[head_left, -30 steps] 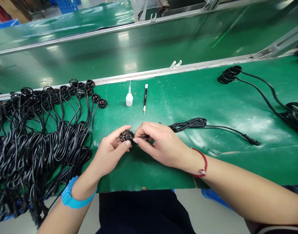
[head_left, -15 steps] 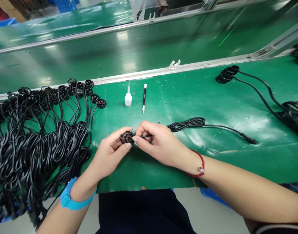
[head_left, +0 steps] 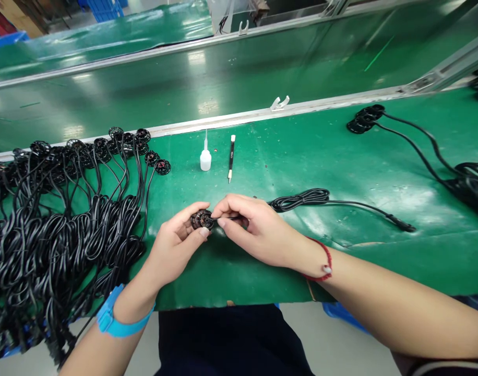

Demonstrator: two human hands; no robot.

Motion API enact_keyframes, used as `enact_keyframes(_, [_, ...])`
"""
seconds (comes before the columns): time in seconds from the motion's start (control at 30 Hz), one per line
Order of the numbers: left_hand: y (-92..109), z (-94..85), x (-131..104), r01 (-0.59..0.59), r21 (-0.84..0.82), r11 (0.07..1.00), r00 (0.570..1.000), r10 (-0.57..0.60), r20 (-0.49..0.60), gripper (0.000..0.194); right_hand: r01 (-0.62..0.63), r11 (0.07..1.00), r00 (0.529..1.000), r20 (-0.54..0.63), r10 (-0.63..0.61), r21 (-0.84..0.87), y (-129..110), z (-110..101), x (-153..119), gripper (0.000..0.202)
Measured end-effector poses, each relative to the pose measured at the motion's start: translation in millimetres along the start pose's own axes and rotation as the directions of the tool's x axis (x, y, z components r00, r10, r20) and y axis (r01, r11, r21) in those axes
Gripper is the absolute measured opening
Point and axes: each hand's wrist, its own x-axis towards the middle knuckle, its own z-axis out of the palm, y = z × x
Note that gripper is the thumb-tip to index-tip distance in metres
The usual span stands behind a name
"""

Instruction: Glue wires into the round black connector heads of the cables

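Note:
Between the thumb and fingers of my left hand (head_left: pixel 180 243) is a round black plastic housing (head_left: pixel 202 220), with small reddish wires or copper parts showing inside. My right hand (head_left: pixel 252 224) pinches the black cable (head_left: pixel 231 218) close to where it enters the housing. Past my right hand, the same cable runs into a tied coil (head_left: pixel 301 199) lying on the green table, and its far end carries a small connector (head_left: pixel 401 223). My right fingers partly hide the cable at the housing.
Many coiled black cables (head_left: pixel 102 224) with round housings (head_left: pixel 163 166) are heaped at left. A white dropper bottle (head_left: pixel 205 160) and a black pen-like tool (head_left: pixel 231 159) lie ahead of my hands. More cabled housings (head_left: pixel 360 124) sit at right. A metal rail (head_left: pixel 239 120) edges the green table (head_left: pixel 297 151).
My right fingertips have shifted slightly, now gripping the cable with thumb a little back from the housing. The housing has moved slightly left in my left hand.

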Motion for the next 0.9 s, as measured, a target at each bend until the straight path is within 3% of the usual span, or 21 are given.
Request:
enact_keyframes(0.2, [6, 0.8, 0, 0.007, 0.007, 1.000, 0.999, -0.007, -0.033, 0.041, -0.006, 0.999, 1.000, -0.024, 0.005, -0.047, 1, -2, 1, 0.006])
enact_keyframes(0.33, [5, 0.5, -1, 0.005, 0.056, 0.998, 0.999, -0.002, -0.046, 0.042, 0.080, 0.982, 0.995, -0.052, -0.090, -0.169, 3, -2, 1, 0.009])
enact_keyframes(0.47, [-3, -2.7, -1, -0.071, 0.198, 0.978, 0.996, 0.081, -0.040, 0.043, 0.136, 0.943, 0.988, -0.033, -0.153, -0.303, 3, -2, 1, 0.012])
enact_keyframes(0.63, [-10, -6.6, -1, -0.182, 0.428, 0.885, 0.980, 0.196, 0.012, 0.043, 0.170, 0.883, 0.980, -0.016, -0.196, -0.438, 4, 1, 0, 0.015])
enact_keyframes(0.9, [-8, -3.4, 0, -0.166, 0.489, 0.856, 0.983, 0.186, 0.009, 0.043, 0.215, 0.803, 0.966, 0.003, -0.257, -0.557, 10, 10, -2, 0.018])
